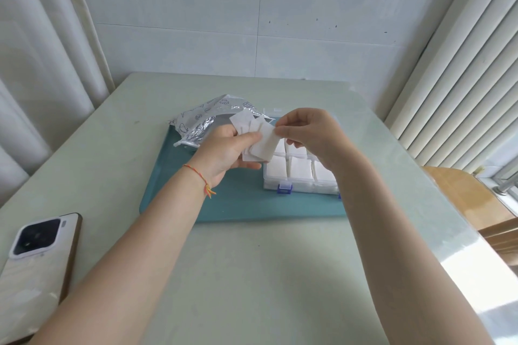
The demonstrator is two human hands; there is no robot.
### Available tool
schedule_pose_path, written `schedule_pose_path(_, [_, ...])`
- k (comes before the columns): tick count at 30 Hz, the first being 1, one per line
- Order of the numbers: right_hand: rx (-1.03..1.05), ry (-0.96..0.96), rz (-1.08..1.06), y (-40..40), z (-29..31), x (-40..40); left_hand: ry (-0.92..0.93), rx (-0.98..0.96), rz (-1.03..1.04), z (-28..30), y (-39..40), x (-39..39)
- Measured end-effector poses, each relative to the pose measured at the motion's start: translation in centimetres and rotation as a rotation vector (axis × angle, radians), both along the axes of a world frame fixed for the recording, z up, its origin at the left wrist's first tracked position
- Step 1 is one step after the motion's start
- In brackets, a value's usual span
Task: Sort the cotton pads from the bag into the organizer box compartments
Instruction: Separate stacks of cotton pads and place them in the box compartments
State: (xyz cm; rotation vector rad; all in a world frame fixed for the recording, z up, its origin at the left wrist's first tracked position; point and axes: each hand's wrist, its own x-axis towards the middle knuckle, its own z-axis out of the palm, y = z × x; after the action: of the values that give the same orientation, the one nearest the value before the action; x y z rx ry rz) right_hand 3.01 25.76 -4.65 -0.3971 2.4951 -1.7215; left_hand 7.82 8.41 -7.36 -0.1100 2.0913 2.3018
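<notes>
Hands mid-frame, fanning cotton pads (256, 138) above the box (300, 173).
Left hand (224, 152) grips the fanned stack; right hand (305, 131) pinches the front pad; bag (201, 123) sits behind on the tray (238, 204).

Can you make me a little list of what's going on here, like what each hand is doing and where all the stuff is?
left hand: left hand holds a fanned bunch of cotton pads
right hand: right hand pinches the edge of one pad in that bunch
organizer box: organizer box sits open on the teal mat, the visible compartments holding white pads
bag: silver bag lies at the mat's far left corner
phone: phone lies face down, near left on the table
</notes>
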Motion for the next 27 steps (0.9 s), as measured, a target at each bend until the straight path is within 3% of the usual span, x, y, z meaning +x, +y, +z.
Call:
schedule_pose_path(5, [0.0, -0.135, 0.021, -0.5, -0.4, 0.0, 0.018, 0.069, 0.052, 0.0, -0.2, -0.1])
schedule_pose_path(8, [-0.139, -0.257, 0.029, -0.6, -0.7, 0.1, -0.005, 0.129, 0.089, -0.1, -0.4, -0.3])
schedule_pose_path(12, [-0.293, -0.278, -0.068, 0.0, -0.6, -0.2, -0.004, 0.131, 0.157, -0.2, -0.8, -0.5])
schedule_pose_path(17, [-0.251, -0.303, 0.116, -0.7, -1.0, 0.2, -0.005, 0.097, 0.105, -0.2, -0.5, -0.4])
schedule_pose_path(23, [-0.337, -0.223, -0.076, 0.0, -1.0, -0.6, -0.033, 0.144, 0.113, -0.2, -1.1, -0.4])
schedule_pose_path(27, [-0.386, -0.25, 0.044, 0.9, -0.4, -0.6, -0.078, 0.149, 0.088, 0.0, -1.1, -0.3])
